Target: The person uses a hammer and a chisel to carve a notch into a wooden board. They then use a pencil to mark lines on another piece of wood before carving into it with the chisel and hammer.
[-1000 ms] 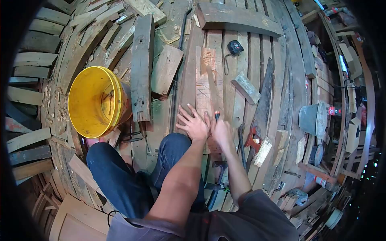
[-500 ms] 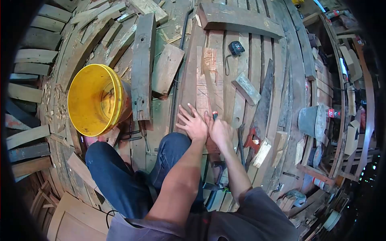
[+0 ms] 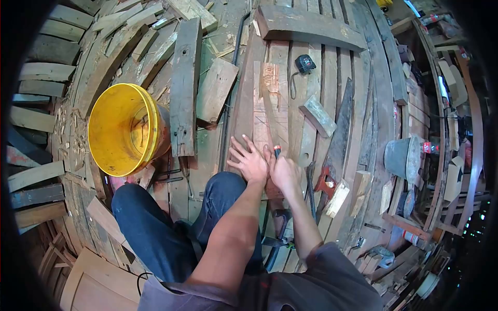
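Note:
My left hand lies flat with fingers spread on a marked wooden board. Against its thumb is my right hand, closed around a slim dark pencil whose reddish end sticks up above the fist. The pencil's lower part is hidden by the fingers. A thin wooden strip lies along the board and runs down toward both hands. Drawn lines cross the board, and its far end has a rough, cut-away patch.
Right of the board lie a wood block, a tape measure and a handsaw. A heavy beam lies across the far end. A yellow bucket stands at left, among timber offcuts. Near my lap is a hammer-like tool.
The pencil's end now shows more clearly above my right fist, tilted slightly differently. My left hand stays in place on the board.

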`<move>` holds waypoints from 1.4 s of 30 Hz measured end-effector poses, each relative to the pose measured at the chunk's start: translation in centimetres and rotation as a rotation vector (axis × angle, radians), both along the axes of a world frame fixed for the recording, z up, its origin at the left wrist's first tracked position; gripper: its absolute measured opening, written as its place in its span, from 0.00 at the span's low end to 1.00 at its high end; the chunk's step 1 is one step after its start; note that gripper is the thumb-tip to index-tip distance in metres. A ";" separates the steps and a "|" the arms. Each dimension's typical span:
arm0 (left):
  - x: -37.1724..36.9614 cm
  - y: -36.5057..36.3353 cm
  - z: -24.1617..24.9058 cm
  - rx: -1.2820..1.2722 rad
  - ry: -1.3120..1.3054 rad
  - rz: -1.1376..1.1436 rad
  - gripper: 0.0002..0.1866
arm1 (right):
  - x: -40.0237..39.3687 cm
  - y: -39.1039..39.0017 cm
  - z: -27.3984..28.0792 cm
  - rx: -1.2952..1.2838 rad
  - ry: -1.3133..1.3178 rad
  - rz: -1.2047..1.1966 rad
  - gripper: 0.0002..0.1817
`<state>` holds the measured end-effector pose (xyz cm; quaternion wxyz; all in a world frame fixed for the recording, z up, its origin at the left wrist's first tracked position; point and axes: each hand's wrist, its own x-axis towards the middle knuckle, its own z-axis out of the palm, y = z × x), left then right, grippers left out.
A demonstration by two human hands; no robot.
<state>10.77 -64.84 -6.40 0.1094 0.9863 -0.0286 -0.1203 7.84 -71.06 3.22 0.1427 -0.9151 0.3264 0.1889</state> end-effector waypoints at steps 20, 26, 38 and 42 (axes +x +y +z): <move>0.0 0.1 0.7 0.003 -0.001 0.010 0.43 | -4.3 2.3 2.9 0.029 0.088 0.014 0.20; 0.0 -0.1 0.1 -0.009 0.010 0.012 0.42 | 0.8 0.2 -0.7 -0.016 -0.029 0.019 0.23; -0.2 -0.1 -0.1 -0.017 0.006 0.027 0.42 | -2.1 0.7 -0.2 -0.005 -0.018 0.016 0.23; 0.0 0.0 -0.3 -0.003 0.003 0.013 0.43 | 1.7 0.0 -0.2 0.049 0.037 -0.018 0.24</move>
